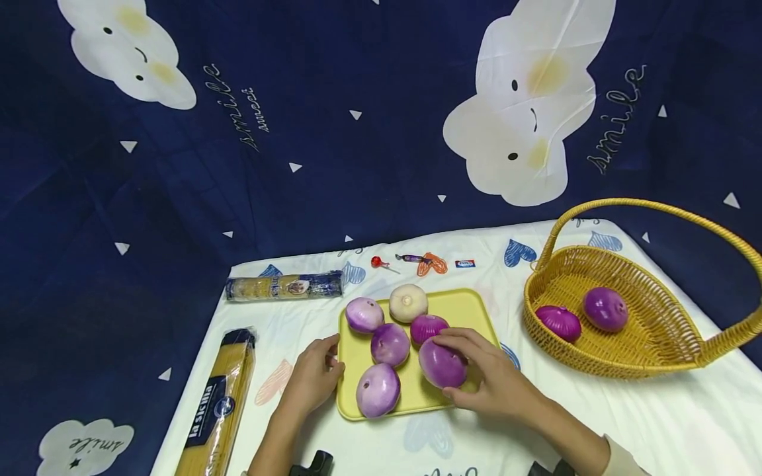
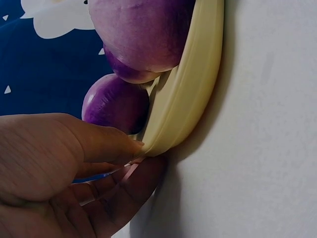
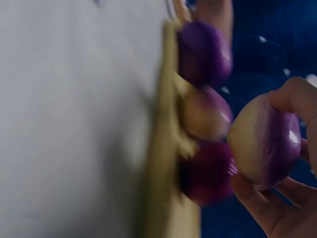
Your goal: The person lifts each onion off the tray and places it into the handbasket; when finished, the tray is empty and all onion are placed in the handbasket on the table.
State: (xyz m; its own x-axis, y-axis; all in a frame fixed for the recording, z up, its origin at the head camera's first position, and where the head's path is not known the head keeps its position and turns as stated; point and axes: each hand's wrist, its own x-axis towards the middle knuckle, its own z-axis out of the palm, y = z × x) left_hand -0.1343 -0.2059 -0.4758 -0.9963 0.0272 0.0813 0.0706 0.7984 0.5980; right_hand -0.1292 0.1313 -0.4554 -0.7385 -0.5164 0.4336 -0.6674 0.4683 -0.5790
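Note:
My right hand [image 1: 499, 378] holds a purple-and-white turnip [image 1: 442, 363], fingers and thumb on its sides. It is over the right part of a yellow tray [image 1: 458, 304], and in the right wrist view the turnip [image 3: 267, 144] appears raised off the tray. My left hand [image 1: 314, 373] pinches the tray's left rim; the left wrist view shows thumb above and fingers beneath the rim [image 2: 185, 116]. On the tray lie several more turnips, among them a purple one [image 1: 389, 344] and a pale one [image 1: 408, 303]. A magenta onion [image 1: 428, 327] sits just behind the held turnip.
To the right stands a wicker basket [image 1: 655, 311] with a tall handle, holding a magenta onion [image 1: 558, 322] and a purple turnip [image 1: 606, 309]. Pasta packs [image 1: 284, 285] [image 1: 217, 403] lie at left. Behind the tray are a red lollipop [image 1: 377, 262] and small wrapped sweets [image 1: 412, 258].

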